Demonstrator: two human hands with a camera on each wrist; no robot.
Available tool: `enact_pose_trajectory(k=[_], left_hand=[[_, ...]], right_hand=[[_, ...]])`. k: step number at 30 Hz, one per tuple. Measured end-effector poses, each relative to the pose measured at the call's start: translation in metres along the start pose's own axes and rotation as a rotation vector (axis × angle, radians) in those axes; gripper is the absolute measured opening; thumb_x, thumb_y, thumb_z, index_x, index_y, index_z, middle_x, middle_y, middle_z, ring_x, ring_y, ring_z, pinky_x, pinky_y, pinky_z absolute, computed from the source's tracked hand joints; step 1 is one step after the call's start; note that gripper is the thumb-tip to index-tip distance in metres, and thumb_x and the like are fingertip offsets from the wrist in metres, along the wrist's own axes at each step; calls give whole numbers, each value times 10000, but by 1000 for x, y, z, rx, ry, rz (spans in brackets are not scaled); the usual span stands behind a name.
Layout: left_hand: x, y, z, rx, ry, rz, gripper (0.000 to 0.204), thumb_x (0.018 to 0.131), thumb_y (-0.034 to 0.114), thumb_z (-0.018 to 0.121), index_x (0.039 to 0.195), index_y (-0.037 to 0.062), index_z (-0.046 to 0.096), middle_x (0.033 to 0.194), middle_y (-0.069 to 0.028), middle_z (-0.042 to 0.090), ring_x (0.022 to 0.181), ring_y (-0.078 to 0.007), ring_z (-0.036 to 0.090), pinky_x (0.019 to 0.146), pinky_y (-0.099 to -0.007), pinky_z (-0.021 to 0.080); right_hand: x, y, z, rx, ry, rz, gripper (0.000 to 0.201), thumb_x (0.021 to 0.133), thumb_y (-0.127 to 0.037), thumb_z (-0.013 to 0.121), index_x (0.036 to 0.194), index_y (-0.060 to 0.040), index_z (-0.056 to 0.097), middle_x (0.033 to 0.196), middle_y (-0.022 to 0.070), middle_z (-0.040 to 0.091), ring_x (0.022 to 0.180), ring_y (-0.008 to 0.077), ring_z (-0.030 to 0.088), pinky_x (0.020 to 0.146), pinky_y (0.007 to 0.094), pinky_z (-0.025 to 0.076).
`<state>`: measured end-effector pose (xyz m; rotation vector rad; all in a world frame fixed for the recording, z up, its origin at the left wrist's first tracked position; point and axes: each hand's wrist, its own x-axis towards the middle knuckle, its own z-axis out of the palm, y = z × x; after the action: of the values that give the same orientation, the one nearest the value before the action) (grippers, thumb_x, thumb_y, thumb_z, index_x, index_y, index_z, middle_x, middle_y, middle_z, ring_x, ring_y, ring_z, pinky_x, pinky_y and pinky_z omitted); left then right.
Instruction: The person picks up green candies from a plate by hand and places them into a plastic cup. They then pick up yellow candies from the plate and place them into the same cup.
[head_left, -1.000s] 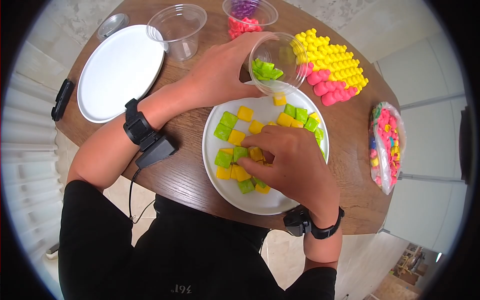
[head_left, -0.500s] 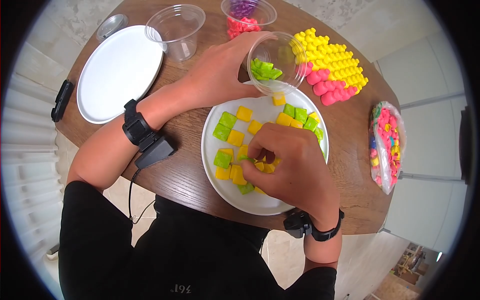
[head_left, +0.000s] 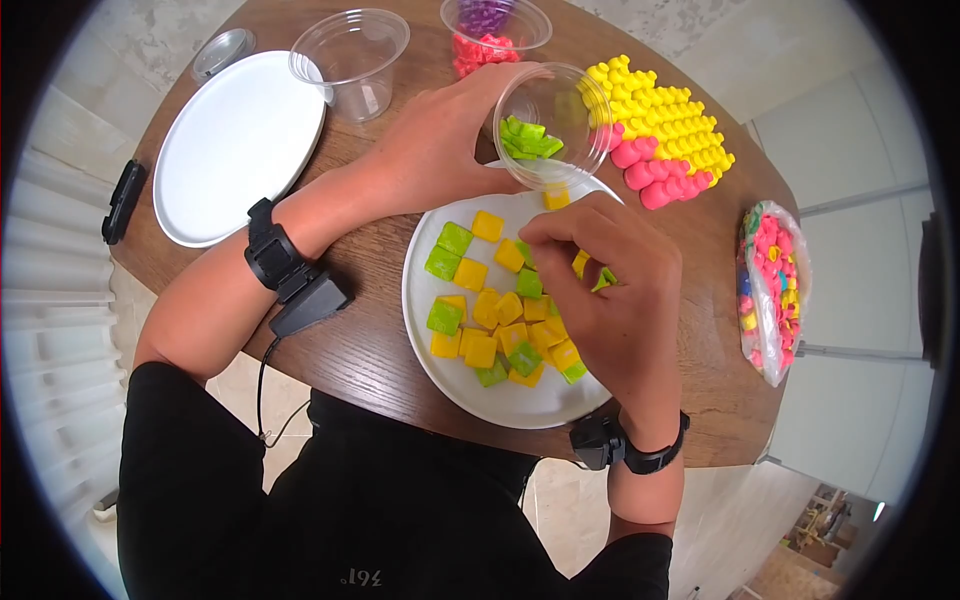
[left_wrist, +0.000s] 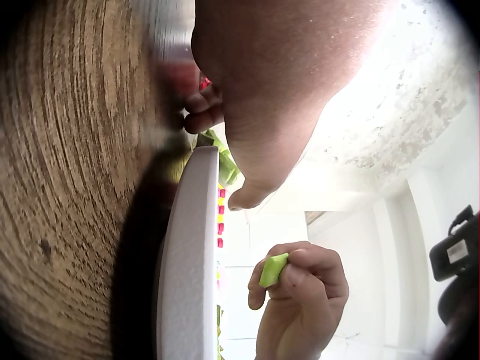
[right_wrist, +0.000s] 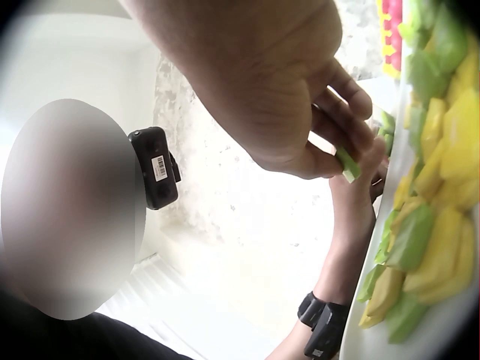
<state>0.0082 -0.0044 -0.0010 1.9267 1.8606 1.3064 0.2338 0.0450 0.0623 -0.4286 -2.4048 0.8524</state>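
A white plate point(head_left: 425, 300) on the round wooden table point(head_left: 365, 345) holds several yellow and green square pieces point(head_left: 495, 320). My left hand point(head_left: 440, 140) grips a clear plastic cup point(head_left: 555, 110), tilted over the plate's far rim, with a few green pieces point(head_left: 530, 140) inside. My right hand point(head_left: 535, 238) hovers above the plate just below the cup. It pinches one green piece point(left_wrist: 274, 270) between thumb and fingertips, also seen in the right wrist view point(right_wrist: 347, 163). In the head view the fingers hide that piece.
An empty white plate point(head_left: 235, 145) lies at the left with a clear lid point(head_left: 225, 50) and an empty clear cup point(head_left: 350, 60) behind it. A cup of pink and purple pieces point(head_left: 490, 30), yellow point(head_left: 665, 110) and pink point(head_left: 655, 180) heaps, and a candy bag point(head_left: 772, 290) sit right.
My right hand picked a green piece from the middle of the plate and lifted it up toward the cup. The left hand and cup stayed in place.
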Motion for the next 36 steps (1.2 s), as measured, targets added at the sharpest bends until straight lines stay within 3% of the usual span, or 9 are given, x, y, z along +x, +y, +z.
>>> enact_pose_trajectory(k=[5, 7, 16, 17, 19, 29, 36], left_hand=[[0, -1, 1, 16, 10, 18, 949, 744, 301, 932, 1562, 127, 484, 1537, -134, 606, 1374, -349, 621, 1112, -450, 527], [0, -1, 2, 21, 22, 29, 946, 748, 304, 929, 1563, 128, 483, 1539, -135, 604, 1373, -349, 622, 1109, -451, 529], [0, -1, 1, 17, 11, 18, 940, 760, 320, 923, 1570, 145, 479, 1548, -129, 598, 1375, -346, 621, 1115, -451, 527], [0, 0, 1, 17, 11, 18, 940, 760, 320, 923, 1570, 145, 479, 1548, -129, 598, 1375, -346, 621, 1115, -451, 527], [0, 0, 1, 20, 10, 23, 939, 762, 311, 919, 1571, 135, 477, 1550, -134, 595, 1381, -346, 617, 1121, -452, 524], [0, -1, 1, 8, 1, 12, 943, 754, 269, 915, 1571, 112, 472, 1544, -151, 595, 1393, -353, 607, 1127, -454, 519], [0, 0, 0, 16, 2, 18, 924, 784, 336, 914, 1567, 114, 478, 1541, -155, 596, 1379, -352, 620, 1113, -455, 528]], right_hand=[[0, 4, 0, 16, 78, -30, 162, 845, 57, 743, 984, -4, 799, 865, 115, 714, 723, 265, 713, 661, 355, 564], [-1, 3, -1, 32, 67, 14, 168, 895, 54, 719, 1004, -18, 823, 931, 72, 748, 771, 146, 689, 618, 262, 498], [-1, 2, 1, 43, 76, 17, 156, 901, 49, 720, 1010, -9, 815, 935, 67, 746, 769, 131, 690, 602, 253, 488], [0, 2, 1, 43, 76, 17, 156, 901, 49, 720, 1010, -9, 815, 935, 67, 746, 769, 131, 690, 602, 253, 488], [0, 1, 0, 23, 70, 9, 161, 875, 37, 737, 1021, 6, 795, 911, 122, 739, 729, 254, 721, 667, 342, 569], [0, 1, 1, 16, 65, 14, 169, 875, 34, 729, 1025, 0, 797, 912, 119, 736, 723, 252, 716, 673, 347, 568], [0, 1, 1, 22, 56, 21, 171, 874, 29, 731, 1028, -7, 793, 921, 117, 736, 721, 249, 716, 670, 346, 565]])
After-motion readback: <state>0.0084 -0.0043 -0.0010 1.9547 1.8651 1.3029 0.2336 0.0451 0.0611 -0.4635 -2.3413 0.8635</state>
